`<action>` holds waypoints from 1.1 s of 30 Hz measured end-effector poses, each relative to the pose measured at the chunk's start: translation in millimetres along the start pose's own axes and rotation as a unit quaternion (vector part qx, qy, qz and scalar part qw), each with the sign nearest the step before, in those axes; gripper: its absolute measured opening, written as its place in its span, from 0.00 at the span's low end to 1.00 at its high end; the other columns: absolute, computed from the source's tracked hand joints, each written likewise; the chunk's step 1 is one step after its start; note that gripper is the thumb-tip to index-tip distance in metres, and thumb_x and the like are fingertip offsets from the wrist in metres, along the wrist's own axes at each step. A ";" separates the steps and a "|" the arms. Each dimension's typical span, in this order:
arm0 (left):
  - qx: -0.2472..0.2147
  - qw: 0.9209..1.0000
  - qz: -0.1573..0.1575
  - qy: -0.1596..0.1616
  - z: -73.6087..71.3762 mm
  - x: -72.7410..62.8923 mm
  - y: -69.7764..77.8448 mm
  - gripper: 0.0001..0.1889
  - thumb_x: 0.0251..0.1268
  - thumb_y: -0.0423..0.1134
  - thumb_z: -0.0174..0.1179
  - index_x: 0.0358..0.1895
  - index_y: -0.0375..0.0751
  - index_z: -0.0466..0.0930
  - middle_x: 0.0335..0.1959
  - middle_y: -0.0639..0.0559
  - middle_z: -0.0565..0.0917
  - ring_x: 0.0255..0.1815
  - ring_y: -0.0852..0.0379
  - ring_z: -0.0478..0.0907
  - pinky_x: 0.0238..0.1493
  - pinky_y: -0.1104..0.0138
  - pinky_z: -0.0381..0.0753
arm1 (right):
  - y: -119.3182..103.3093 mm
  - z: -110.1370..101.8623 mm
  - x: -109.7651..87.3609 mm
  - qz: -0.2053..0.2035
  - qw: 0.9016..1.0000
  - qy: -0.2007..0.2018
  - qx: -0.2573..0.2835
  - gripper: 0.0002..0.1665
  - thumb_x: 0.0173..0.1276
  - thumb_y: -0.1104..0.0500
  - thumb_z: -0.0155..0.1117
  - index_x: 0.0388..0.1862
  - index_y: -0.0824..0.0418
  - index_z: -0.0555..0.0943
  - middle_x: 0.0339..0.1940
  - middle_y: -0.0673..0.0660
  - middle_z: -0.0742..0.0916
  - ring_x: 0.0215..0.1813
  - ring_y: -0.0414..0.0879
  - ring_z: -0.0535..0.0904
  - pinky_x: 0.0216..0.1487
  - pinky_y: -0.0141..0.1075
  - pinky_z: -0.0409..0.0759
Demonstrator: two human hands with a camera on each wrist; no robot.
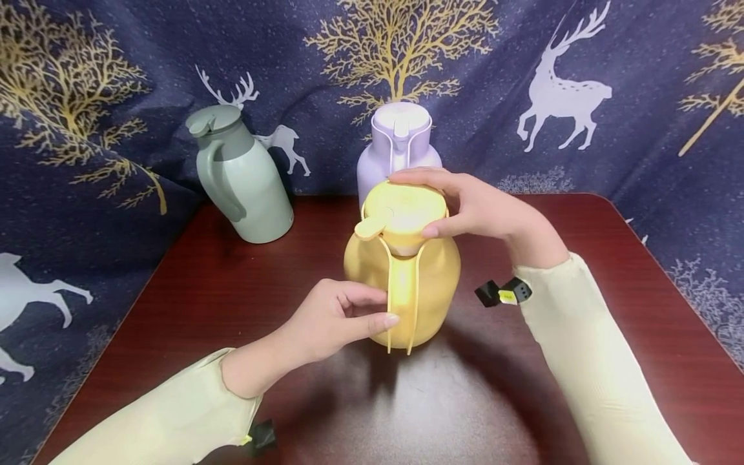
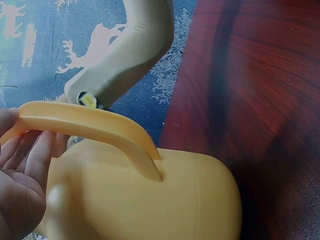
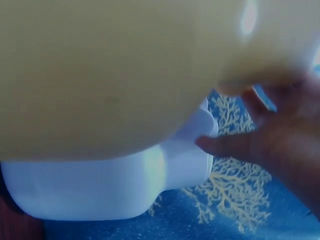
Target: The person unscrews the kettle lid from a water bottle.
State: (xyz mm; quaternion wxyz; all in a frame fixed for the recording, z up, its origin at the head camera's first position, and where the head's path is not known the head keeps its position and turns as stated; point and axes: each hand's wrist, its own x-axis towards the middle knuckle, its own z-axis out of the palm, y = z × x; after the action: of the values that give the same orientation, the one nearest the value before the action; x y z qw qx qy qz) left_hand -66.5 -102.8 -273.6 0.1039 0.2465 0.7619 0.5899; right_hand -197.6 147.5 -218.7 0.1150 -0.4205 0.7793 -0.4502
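Note:
A yellow thermos jug (image 1: pixel 436 278) stands on the table with its handle (image 1: pixel 403 300) facing me. My left hand (image 1: pixel 331 320) holds that handle, thumb on the near side and fingers behind it; the left wrist view shows the fingers (image 2: pixel 37 155) under the handle. Over the top of the jug, my right hand (image 1: pixel 476 203) grips the yellow lid (image 1: pixel 407 205), thumb at its near right edge and fingers across its far side. The lid's tab (image 1: pixel 370 227) points left of the handle. In the right wrist view the jug's body hides part of the scene.
Right behind the yellow jug stands a lilac thermos jug (image 1: pixel 401 132), partly hidden by it. A pale green jug (image 1: pixel 247 187) is at the table's back left. Dark patterned cloth (image 1: pixel 325 77) hangs behind the brown table (image 1: pixel 535 323).

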 end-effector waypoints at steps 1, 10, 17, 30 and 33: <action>0.003 1.000 0.000 0.000 -0.2 0.1 0.3 0.13 0.64 0.33 0.68 0.49 0.29 0.88 0.46 0.37 0.91 0.43 0.64 0.89 0.46 0.66 0.89 | 1.8 -3.1 1.9 -0.005 1.000 -0.020 0.016 0.44 0.63 0.61 0.75 0.77 0.63 0.68 0.78 0.60 0.72 0.71 0.38 0.69 0.70 0.25 0.70; -0.008 1.000 -0.014 0.002 0.2 1.6 -0.1 0.13 0.64 0.32 0.69 0.48 0.28 0.88 0.45 0.36 0.91 0.42 0.64 0.89 0.46 0.67 0.90 | 5.7 -4.7 3.2 -0.028 0.986 -0.069 0.146 0.57 0.67 0.47 0.72 0.84 0.64 0.52 0.82 0.69 0.62 0.71 0.39 0.73 0.71 0.28 0.74; -0.017 1.000 -0.016 -0.021 -0.2 4.1 -0.9 0.14 0.63 0.32 0.68 0.49 0.26 0.86 0.46 0.34 0.90 0.39 0.67 0.87 0.46 0.65 0.90 | -31.8 26.0 -13.4 0.051 0.981 0.130 -0.136 0.45 0.63 0.47 0.77 0.76 0.56 0.70 0.78 0.59 0.73 0.75 0.56 0.66 0.78 0.51 0.64; -0.018 0.999 -0.009 -0.033 -3.6 5.1 -1.2 0.14 0.61 0.31 0.68 0.48 0.25 0.86 0.44 0.33 0.90 0.39 0.67 0.87 0.46 0.64 0.90 | -12.7 8.0 -9.5 -0.014 0.998 0.013 -0.052 0.40 0.68 0.61 0.71 0.77 0.62 0.68 0.82 0.58 0.67 0.81 0.49 0.59 0.75 0.28 0.64; -0.017 0.999 -0.009 -0.031 -3.7 5.0 -1.1 0.14 0.61 0.30 0.68 0.47 0.24 0.86 0.43 0.32 0.90 0.38 0.69 0.86 0.45 0.65 0.90 | -9.8 2.0 -5.8 -0.005 1.000 -0.022 -0.008 0.41 0.69 0.59 0.71 0.78 0.60 0.67 0.82 0.57 0.65 0.81 0.48 0.59 0.71 0.22 0.66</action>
State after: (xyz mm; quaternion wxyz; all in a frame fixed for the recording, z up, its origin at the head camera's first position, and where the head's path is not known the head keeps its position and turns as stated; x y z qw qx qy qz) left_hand -72.7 -103.6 -273.0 0.1369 0.2564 0.7504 0.5937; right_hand -187.5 148.3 -213.1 0.1269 -0.4349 0.7781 -0.4352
